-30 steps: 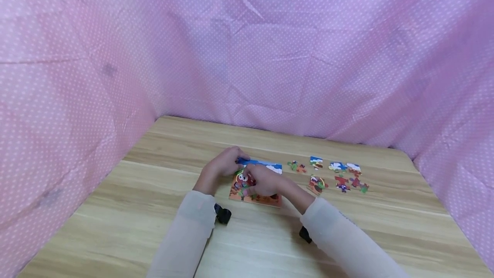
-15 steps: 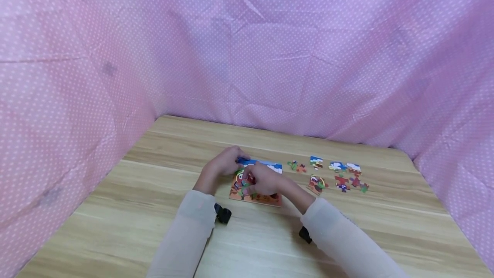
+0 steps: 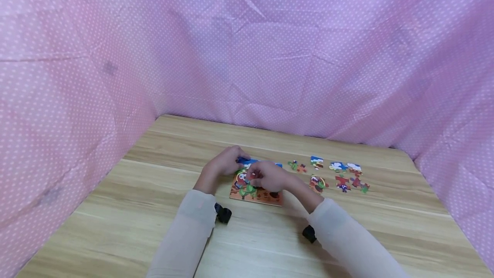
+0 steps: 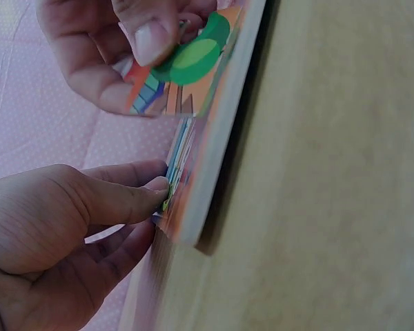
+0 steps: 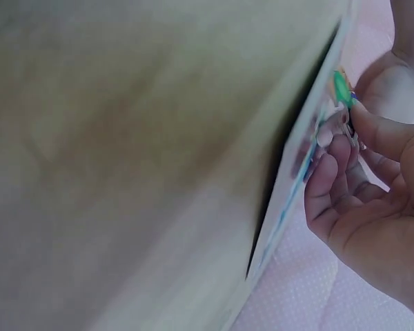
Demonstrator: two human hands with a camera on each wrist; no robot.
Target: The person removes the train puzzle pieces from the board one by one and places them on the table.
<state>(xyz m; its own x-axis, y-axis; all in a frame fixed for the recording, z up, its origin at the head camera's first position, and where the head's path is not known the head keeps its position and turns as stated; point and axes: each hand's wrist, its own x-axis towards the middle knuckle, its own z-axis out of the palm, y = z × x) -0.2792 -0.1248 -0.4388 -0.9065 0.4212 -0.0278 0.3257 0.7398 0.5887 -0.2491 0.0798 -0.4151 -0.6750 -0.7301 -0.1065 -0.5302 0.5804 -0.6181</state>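
A wooden jigsaw board point(image 3: 272, 199) printed with a cartoon on orange ground and blue sky lies on the table. My left hand point(image 3: 225, 161) holds the board's far left corner; in the left wrist view that left hand point(image 4: 62, 234) has its thumb and fingers at the edge. Above the board's face, my right hand point(image 3: 272, 176) pinches a puzzle piece point(image 4: 193, 62) with green leaves and an orange background, tilted up from the board. In the right wrist view the curled fingers of the right hand point(image 5: 379, 207) hide most of that piece point(image 5: 341, 88).
Several loose puzzle pieces lie right of the board, among them a sky piece point(image 3: 317, 162), a cactus piece point(image 3: 296, 166) and a red face piece point(image 3: 318, 182). Pink dotted cloth point(image 3: 270, 55) hangs around the wooden table point(image 3: 115, 226).
My right hand has shifted slightly right and risen, showing more of the green-leaf piece and the board's lower part. My left hand has stayed at the corner.
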